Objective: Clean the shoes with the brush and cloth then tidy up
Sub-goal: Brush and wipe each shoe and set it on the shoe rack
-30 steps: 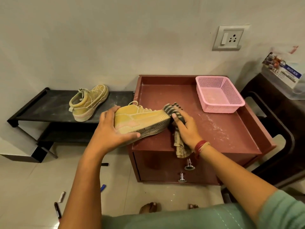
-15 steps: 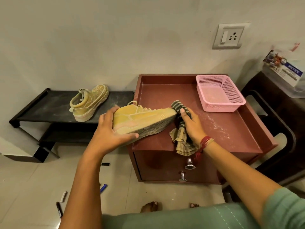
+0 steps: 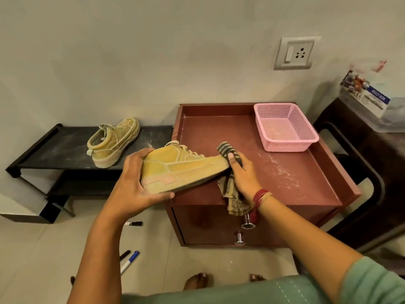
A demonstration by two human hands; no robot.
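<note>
the left hand (image 3: pixel 133 189) holds a yellow shoe (image 3: pixel 182 170) by its heel, above the front left corner of the red desk (image 3: pixel 291 178). its fingers are wrapped around the heel, with the thumb under the sole. the shoe is tilted, its toe pointing right. the right hand (image 3: pixel 243 174) presses a striped cloth (image 3: pixel 232 194) against the toe; its fingers are closed on the cloth, and the loose end hangs down over the front edge of the desk. a second yellow shoe (image 3: pixel 114 142) stands on the low black shelf (image 3: pixel 54 150) to the left. a pink basket (image 3: pixel 285 128) sits at the back right of the desk. some markers (image 3: pixel 129 261) lie on the floor.
</note>
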